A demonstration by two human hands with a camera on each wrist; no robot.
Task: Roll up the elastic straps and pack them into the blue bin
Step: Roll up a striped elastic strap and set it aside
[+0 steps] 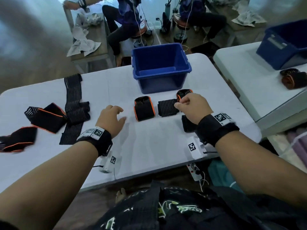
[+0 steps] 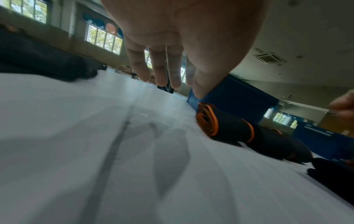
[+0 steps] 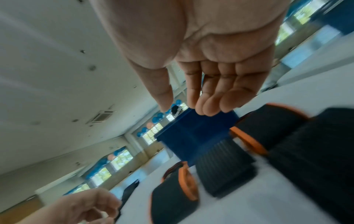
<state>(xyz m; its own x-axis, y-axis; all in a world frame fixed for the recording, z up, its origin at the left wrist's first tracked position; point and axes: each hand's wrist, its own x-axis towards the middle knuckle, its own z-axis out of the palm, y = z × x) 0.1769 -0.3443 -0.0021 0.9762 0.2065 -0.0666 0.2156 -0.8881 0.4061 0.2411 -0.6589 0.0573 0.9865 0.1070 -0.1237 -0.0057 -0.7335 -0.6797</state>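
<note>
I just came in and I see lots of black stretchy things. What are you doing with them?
A person is rolling elastic straps to pack into the blue bin, which looks empty so far. Rolled straps lie in a row before the bin, and unrolled straps wait on the left of the white table. Right now both hands hold nothing: the left hand hovers over the table, and the right hand hangs above the rolls.
</note>
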